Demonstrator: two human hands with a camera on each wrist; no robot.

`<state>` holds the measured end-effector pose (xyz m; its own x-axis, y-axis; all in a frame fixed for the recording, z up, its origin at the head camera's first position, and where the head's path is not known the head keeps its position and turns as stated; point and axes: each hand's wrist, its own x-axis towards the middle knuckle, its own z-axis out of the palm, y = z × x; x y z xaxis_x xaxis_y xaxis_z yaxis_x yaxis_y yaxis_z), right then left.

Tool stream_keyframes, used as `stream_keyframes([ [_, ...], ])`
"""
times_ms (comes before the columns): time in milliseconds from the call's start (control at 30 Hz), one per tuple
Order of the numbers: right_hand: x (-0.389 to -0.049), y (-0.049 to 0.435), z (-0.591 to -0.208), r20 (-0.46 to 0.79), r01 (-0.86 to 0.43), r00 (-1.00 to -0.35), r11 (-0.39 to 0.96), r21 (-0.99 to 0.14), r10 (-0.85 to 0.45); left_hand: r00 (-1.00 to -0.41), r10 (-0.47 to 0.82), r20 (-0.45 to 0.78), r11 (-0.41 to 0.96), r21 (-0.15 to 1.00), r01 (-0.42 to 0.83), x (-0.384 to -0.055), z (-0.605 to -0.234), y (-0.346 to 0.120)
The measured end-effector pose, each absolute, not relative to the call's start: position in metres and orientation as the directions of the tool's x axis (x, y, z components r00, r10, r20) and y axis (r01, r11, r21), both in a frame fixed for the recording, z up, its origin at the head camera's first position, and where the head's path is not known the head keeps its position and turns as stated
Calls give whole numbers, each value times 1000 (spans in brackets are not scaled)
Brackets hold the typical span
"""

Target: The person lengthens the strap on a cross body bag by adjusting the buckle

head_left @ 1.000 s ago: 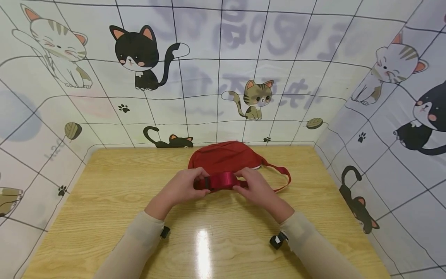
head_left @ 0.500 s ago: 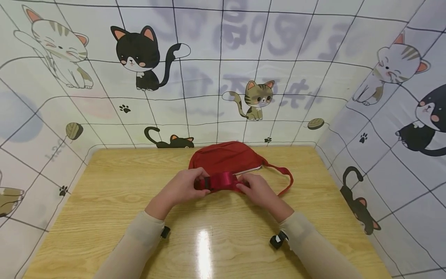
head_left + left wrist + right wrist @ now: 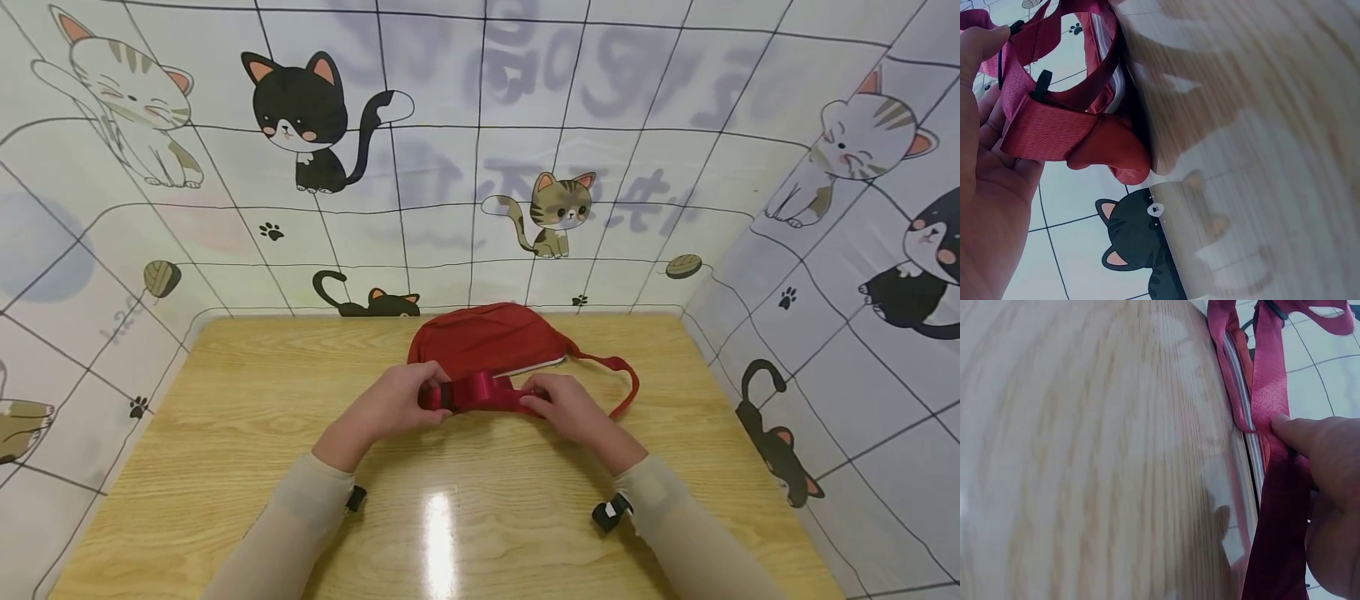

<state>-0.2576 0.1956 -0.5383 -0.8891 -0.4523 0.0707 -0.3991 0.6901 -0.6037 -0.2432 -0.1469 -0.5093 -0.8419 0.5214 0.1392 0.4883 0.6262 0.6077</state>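
Note:
A red waist bag point(image 3: 487, 337) lies near the back of the table, its pale zipper point(image 3: 536, 365) facing the front. My left hand point(image 3: 401, 396) grips the bag's shiny red strap point(image 3: 468, 393) at its left end, beside a black buckle piece point(image 3: 446, 395). In the left wrist view the webbing point(image 3: 1038, 128) passes between thumb and fingers, with a black tab point(image 3: 1041, 85) on it. Farther right, my right hand point(image 3: 566, 408) pinches the same strap; its thumb point(image 3: 1300, 432) presses on the webbing in the right wrist view. Between the hands the strap bulges up in a fold.
A thinner loop of red strap point(image 3: 632, 387) curves out on the table right of the bag. The wooden table point(image 3: 300, 358) meets cat-patterned sheets point(image 3: 450, 167) at the back and sides. Black wrist cameras point(image 3: 609, 512) hang under both sleeves.
My right hand has slid right along the strap, so more of it stretches between my hands. The loop at the right has shifted outward. My left hand stays about where it was.

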Motion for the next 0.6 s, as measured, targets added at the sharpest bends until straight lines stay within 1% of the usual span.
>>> stream_keyframes([
  [200,-260,209,-540,75,-398,-896,716,-573,-438,-840,523,142,621,612,490,-243,-510,-147],
  [467,-262,229,-540,36,-347,-922,779,-522,-386,-841,523,139,629,603,491,-244,-510,-147],
  [600,-262,228,-540,50,-377,-908,760,-529,-416,-843,519,144,636,594,493,-243,-511,-147],
])
